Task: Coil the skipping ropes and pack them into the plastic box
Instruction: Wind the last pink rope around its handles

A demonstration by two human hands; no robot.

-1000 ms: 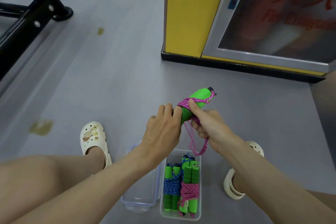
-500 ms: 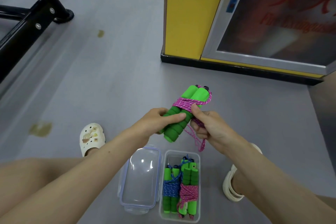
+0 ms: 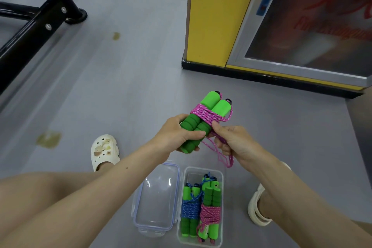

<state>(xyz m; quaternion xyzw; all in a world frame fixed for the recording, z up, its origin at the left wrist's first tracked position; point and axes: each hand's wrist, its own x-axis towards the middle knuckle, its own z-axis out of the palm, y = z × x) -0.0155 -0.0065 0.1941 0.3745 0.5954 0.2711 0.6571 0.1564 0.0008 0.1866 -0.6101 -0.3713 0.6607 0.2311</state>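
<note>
Left grip [image 3: 177,135] clamps the foam handles [image 3: 216,104]; right grip [image 3: 234,142] pinches the limp rope [image 3: 203,115] above the box [image 3: 203,168]. Looks light and squashy, so it's best held by the handles.

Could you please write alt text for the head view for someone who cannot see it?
The left hand grips two green handles wound with pink rope, while the right hand pinches its loose end. On the floor, an open plastic box holds two coiled ropes beside its lid.
</note>
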